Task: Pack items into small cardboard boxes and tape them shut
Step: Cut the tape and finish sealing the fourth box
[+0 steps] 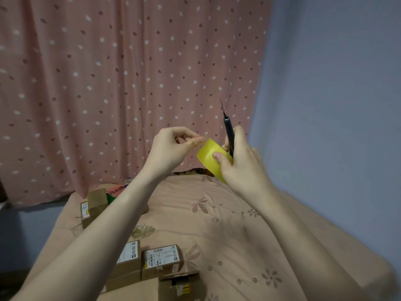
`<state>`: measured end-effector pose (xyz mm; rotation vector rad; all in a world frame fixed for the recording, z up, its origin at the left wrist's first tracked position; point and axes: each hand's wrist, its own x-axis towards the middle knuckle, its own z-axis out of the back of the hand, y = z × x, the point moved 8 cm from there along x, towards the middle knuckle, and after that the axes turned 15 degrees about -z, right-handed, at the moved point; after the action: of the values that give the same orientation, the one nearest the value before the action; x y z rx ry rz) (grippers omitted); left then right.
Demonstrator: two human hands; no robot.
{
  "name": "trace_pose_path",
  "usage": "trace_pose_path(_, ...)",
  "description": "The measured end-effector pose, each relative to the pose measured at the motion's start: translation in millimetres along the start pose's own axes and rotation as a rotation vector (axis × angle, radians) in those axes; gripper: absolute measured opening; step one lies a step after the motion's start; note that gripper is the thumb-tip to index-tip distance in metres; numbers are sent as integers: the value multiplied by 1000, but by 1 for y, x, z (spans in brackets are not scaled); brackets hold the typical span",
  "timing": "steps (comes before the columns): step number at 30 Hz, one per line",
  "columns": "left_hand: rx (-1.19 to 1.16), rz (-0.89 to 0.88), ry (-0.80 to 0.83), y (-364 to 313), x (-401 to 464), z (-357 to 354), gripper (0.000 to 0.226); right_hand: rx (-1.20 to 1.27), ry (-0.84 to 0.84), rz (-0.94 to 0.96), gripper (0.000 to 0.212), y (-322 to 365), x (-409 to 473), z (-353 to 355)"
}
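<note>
My right hand (240, 161) grips a yellow roll of tape (209, 156) held up in front of me, thumb pressed on its outer face. The same hand also holds a black utility knife (228, 129), blade pointing up. My left hand (171, 146) is just left of the roll, thumb and forefinger pinched together at the roll's upper edge, apparently on the tape end. Small cardboard boxes with white labels (161, 260) lie low on the bed between my arms. An open box (180, 283) sits at the bottom edge.
A bed with a beige flowered cover (227, 224) fills the lower view. Another labelled box (92, 208) stands at the far left of the bed beside a red and green item. A crumpled clear wrapper (143, 231) lies mid-bed. Pink dotted curtain behind, blue wall right.
</note>
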<state>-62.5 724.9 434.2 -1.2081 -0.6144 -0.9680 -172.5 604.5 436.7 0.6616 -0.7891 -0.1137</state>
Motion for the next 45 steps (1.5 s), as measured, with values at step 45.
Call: trace_pose_path(45,155,976,-117,258,-312,-69,8,-307,690,-597,38,-291,-122,-245)
